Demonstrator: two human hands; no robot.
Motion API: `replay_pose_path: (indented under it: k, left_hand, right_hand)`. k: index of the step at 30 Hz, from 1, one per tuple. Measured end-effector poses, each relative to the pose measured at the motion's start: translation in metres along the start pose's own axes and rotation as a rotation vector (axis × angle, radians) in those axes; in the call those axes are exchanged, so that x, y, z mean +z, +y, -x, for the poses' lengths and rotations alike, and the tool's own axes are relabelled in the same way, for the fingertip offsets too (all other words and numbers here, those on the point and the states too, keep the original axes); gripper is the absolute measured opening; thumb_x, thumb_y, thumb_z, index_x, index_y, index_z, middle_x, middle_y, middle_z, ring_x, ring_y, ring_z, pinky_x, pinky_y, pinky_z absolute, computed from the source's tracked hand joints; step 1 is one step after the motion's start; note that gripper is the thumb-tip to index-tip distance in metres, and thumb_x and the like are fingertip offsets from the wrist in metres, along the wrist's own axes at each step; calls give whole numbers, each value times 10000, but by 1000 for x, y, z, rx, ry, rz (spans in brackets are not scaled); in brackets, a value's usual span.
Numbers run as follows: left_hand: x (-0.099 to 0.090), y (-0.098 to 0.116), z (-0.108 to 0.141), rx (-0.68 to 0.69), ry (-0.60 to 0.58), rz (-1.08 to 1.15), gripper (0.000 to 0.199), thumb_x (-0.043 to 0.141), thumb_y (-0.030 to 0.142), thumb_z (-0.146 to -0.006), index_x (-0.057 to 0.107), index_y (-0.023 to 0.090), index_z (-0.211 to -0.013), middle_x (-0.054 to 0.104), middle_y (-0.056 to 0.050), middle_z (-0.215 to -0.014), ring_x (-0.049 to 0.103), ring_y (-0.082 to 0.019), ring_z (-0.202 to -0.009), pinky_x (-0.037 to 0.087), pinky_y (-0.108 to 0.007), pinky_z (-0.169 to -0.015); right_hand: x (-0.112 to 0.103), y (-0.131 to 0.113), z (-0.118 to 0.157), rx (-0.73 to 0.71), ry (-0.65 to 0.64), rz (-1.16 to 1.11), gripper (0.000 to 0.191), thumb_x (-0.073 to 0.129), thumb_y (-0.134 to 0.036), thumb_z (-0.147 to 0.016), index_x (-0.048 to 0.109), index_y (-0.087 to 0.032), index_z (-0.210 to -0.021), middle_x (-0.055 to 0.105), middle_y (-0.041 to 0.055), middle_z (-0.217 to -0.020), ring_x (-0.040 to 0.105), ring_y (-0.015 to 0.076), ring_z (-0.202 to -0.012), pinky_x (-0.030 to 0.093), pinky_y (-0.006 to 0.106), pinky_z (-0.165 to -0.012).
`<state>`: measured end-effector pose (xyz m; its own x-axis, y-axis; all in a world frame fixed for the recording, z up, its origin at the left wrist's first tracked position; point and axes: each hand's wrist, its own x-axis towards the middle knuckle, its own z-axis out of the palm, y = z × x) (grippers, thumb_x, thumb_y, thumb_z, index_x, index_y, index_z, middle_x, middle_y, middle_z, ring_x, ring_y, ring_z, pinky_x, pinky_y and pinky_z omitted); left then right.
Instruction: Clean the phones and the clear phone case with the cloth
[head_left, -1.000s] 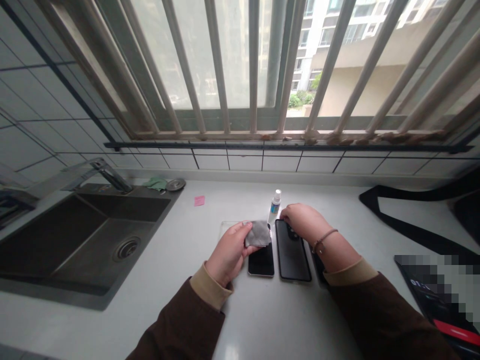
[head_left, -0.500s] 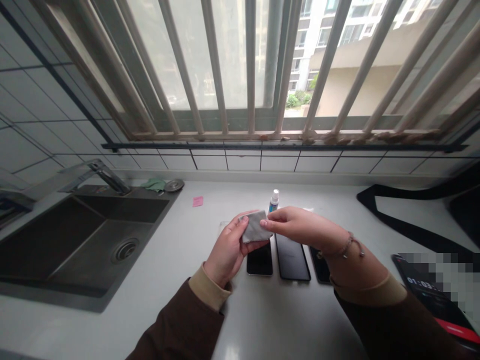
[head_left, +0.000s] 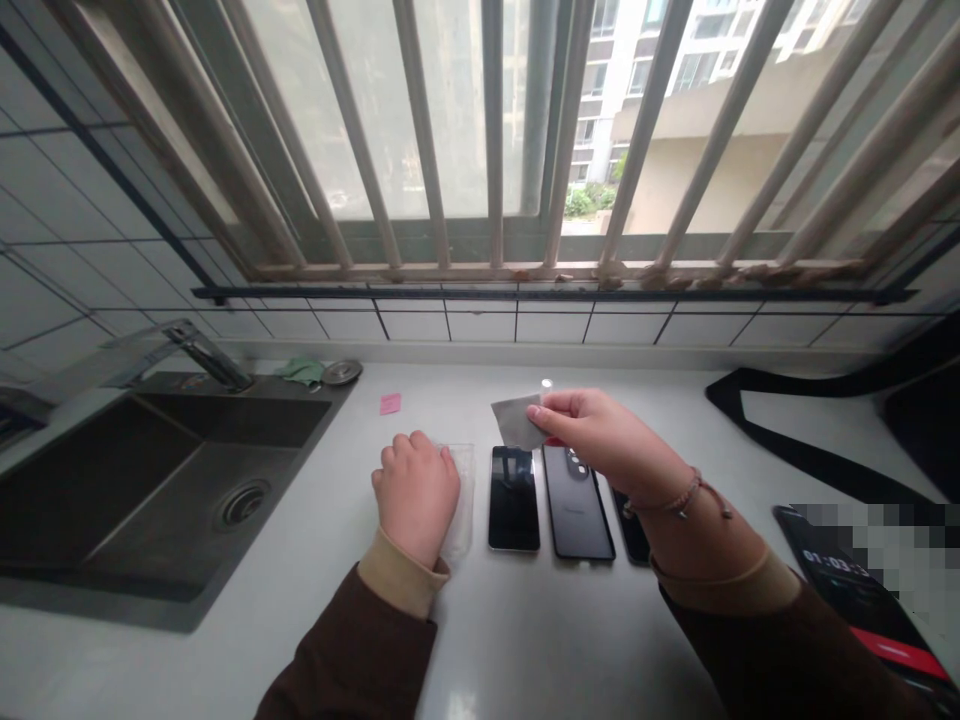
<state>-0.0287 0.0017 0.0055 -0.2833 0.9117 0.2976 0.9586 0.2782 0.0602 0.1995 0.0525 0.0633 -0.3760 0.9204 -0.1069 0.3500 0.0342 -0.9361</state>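
Right hand (head_left: 581, 422) is pinching a gray cloth (head_left: 512, 420) between thumb and fingers, the cloth hanging out to the left, over the far end of a phone (head_left: 514, 500). Whether they are touching cannot be told.

Left hand (head_left: 417, 500) is covering part of a clear plastic case (head_left: 465, 500), left of the phone. Its fingers are bending close together, knuckles up — whether they are gripping the case cannot be told.

Just right of the phone, 1 black phone or case (head_left: 581, 515) is lying with round lens marks at its far end; 1 more dark phone (head_left: 634, 535) is showing partly beneath the right wrist. A white cap (head_left: 547, 384) is peeking out behind the cloth.
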Motion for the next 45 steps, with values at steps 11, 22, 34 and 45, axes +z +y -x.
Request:
replay_pose_path:
  k: [11,22,34,45]
  left_hand:
    - [8,-9,-4,-62,-215,-10,342,337,98,-1019,662,57,-1119,739,-228,-940,755,-364,-954,543,-419,-799]
    - [11,19,0,-256,-668,1602,291,608,429,-995,687,152,-1039,559,38,-609,509,-111,-475,440,-224,-512]
    - [14,24,2,-405,-661,1796,191,601,316,-927,618,180,-794,607,-7,-744,578,-126,-629,550,-289,-699]
    - [15,23,22,326,-311,666,256,734,427,-897,643,232,-759,645,-55,-802,596,-233,-754,370,-332,-686]
  right_hand:
    - [1,-4,2,-28,-4,66,354,610,-517,-953,710,-195,-847,645,12,-711,545,151,-630,401,274,-569]
    - [9,-6,-4,17,-55,-372,198,623,-381,-979,682,-199,-924,691,35,-871,639,161,-759,571,302,-725]
    - [26,4,-12,144,-101,-370,172,547,-335,-1014,648,-206,-959,700,56,-911,672,178,-834,583,280,-732]
    - [-11,4,-6,-44,119,349,287,536,-418,-968,607,-221,-772,590,-4,-657,504,152,-582,307,282,-510]
